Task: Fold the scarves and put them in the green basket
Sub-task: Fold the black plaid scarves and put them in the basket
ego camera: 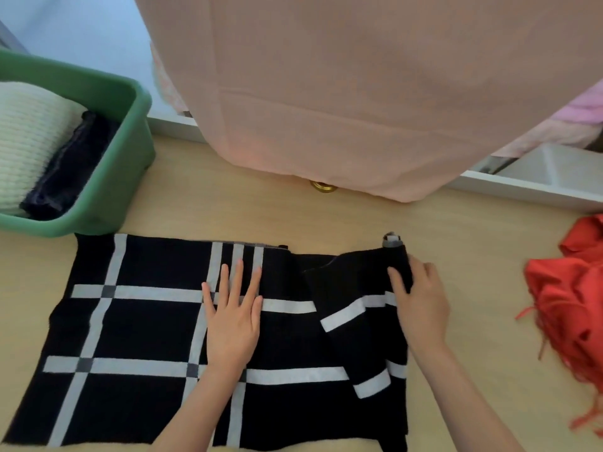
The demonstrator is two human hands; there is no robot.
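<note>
A black scarf with white grid stripes [140,327] lies spread on the wooden table. My left hand [233,318] presses flat on its middle, fingers straight. My right hand [421,301] grips the scarf's right end, thumb under a raised fold of the cloth. The green basket [130,132] stands at the far left of the table. It holds a folded cream knitted scarf [29,135] and a folded dark scarf [71,164] beside it. A crumpled red scarf [567,295] lies at the right edge of the table.
A large pink cloth [342,93] hangs over the far side of the table. A small gold knob [323,186] shows below its hem. A white ledge [528,187] runs behind the table. Bare wood [456,230] lies between the black and red scarves.
</note>
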